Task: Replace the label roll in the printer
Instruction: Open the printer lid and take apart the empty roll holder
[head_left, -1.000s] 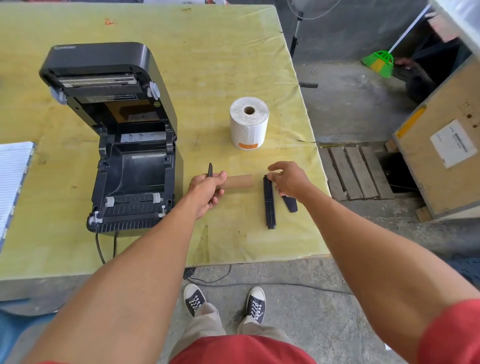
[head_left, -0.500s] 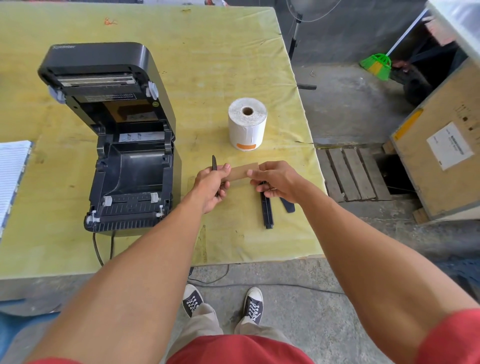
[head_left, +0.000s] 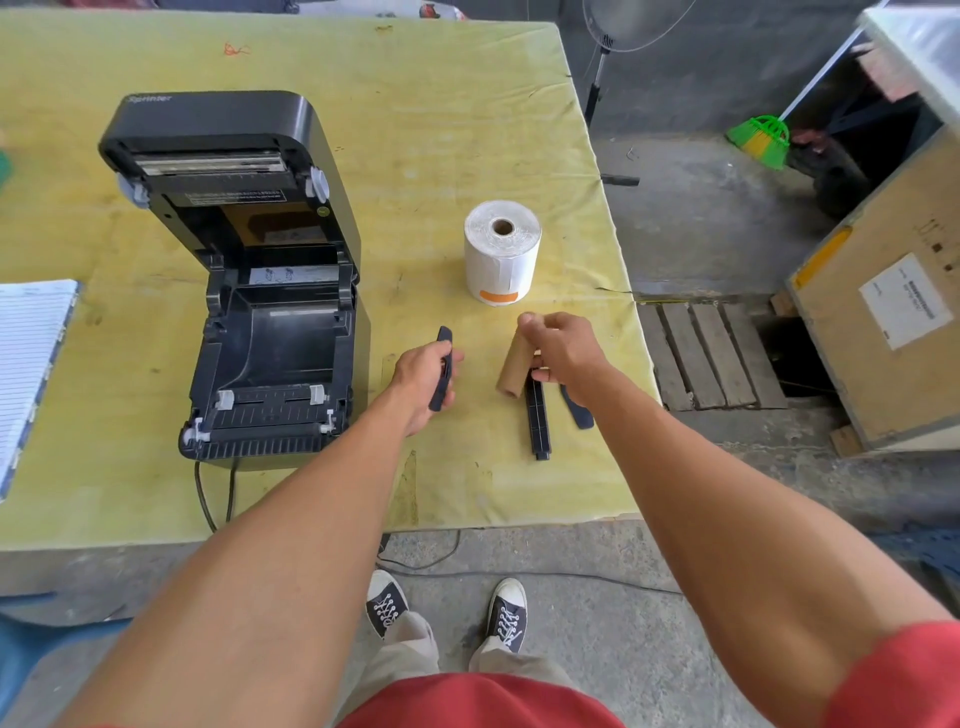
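Printer: the black plastic label printer (head_left: 260, 332) sits on the table (head_left: 441, 104) with its lid tipped up and back; the roll bay behind its front edge holds no roll, only bare moulded walls and two pale guide tabs.
Printer lid: a shiny metal strip runs across its underside, with a printed sticker beneath that; the wording is too small to read.
New label roll: the white roll (head_left: 502, 253) stands on end to the right of the printer, well apart from it, its brown core hole facing up and an orange sticker low on its side.
Empty core: a plain brown cardboard tube (head_left: 513, 366), tilted, is to the right of the printer and nearer the person than the white roll.
Right hand: the right hand (head_left: 563, 348) is closed round the upper part of the cardboard tube, thumb on top.
Left hand: the left hand (head_left: 422, 379) grips a flat black plastic end piece (head_left: 443, 374), just right of the printer's front corner.
Spindle: a long ribbed black bar (head_left: 537, 415) lies flat on the table under the right hand.
Second end piece: a curved black tab (head_left: 576, 410) lies just right of the bar.
Table cover: yellow-green sheet, scuffed and stained, matt.
Left of printer: a lined white pad (head_left: 28, 364) lies at the table's edge.
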